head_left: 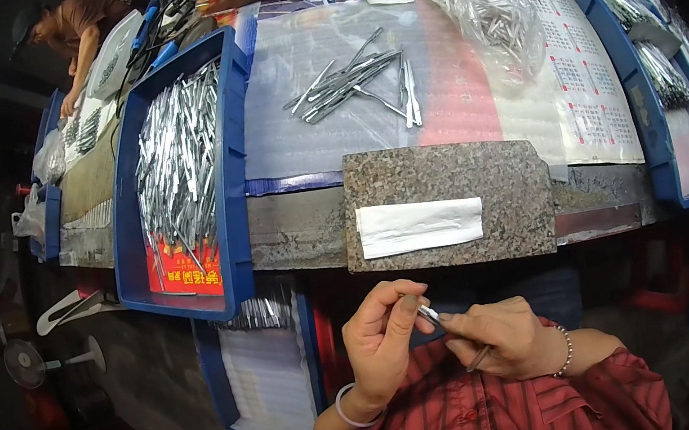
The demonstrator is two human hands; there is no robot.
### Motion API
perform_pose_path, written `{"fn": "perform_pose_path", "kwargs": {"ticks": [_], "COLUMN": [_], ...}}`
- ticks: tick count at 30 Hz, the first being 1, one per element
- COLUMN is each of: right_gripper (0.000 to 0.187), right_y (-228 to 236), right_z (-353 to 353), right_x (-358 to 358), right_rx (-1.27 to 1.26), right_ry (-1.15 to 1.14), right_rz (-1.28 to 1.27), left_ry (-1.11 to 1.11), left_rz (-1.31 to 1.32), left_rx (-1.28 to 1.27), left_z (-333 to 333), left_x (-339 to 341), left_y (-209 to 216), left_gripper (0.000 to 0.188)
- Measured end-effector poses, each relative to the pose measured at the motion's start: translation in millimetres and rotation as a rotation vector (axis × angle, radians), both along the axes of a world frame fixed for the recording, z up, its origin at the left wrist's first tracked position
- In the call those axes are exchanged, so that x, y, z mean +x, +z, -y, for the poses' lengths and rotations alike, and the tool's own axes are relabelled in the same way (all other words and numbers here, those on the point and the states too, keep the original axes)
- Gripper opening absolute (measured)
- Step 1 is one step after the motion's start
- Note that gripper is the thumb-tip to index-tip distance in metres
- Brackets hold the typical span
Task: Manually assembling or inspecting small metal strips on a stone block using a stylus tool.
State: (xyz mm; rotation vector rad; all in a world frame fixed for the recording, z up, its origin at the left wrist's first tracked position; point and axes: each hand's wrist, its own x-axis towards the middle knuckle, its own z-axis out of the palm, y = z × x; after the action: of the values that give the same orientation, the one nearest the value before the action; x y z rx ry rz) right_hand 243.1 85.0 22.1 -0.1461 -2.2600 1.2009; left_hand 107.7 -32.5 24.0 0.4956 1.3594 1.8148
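In front of my red striped shirt, both hands are closed around a slim shiny metal piece point(428, 314). The thumb and fingers of my left hand point(380, 336) pinch its upper end. My right hand point(503, 336) grips it lower down, and a dark thin end point(478, 358) sticks out below those fingers; whether it is the same piece I cannot tell. Just beyond my hands, a folded white cloth or paper point(421, 225) lies on a speckled stone slab point(500, 189). Farther off, a loose pile of slender metal pieces point(350, 82) rests on plastic sheeting.
A blue tray point(217, 191) of many metal pieces stands left of the slab; another blue tray point(644, 101) is at right. A clear bag point(505, 29) of metal parts lies behind. Below the table edge sits a lower blue bin point(221, 390). Another person point(81, 31) works at far left.
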Motion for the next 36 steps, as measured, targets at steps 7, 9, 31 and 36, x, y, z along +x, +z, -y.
{"fn": "perform_pose_path", "kwargs": {"ticks": [7, 9, 31, 36], "right_gripper": [0.027, 0.027, 0.021, 0.039], "right_y": [3, 6, 43, 51], "right_z": [-5, -8, -71, -89], "right_x": [6, 5, -36, -35], "right_rx": [0.184, 0.164, 0.239, 0.032], "right_ry": [0.058, 0.071, -0.028, -0.149], "right_rz": [0.042, 0.048, 0.164, 0.09], "left_ry": [-0.045, -0.052, -0.226, -0.129], "left_rz": [-0.007, 0.018, -1.195, -1.376], "left_rx": [-0.066, -0.053, 0.06, -0.007], "left_z": [3, 5, -33, -39], "left_x": [1, -1, -76, -94], "left_y": [-2, -4, 5, -10], "left_gripper": [0.014, 0.014, 0.02, 0.022]}}
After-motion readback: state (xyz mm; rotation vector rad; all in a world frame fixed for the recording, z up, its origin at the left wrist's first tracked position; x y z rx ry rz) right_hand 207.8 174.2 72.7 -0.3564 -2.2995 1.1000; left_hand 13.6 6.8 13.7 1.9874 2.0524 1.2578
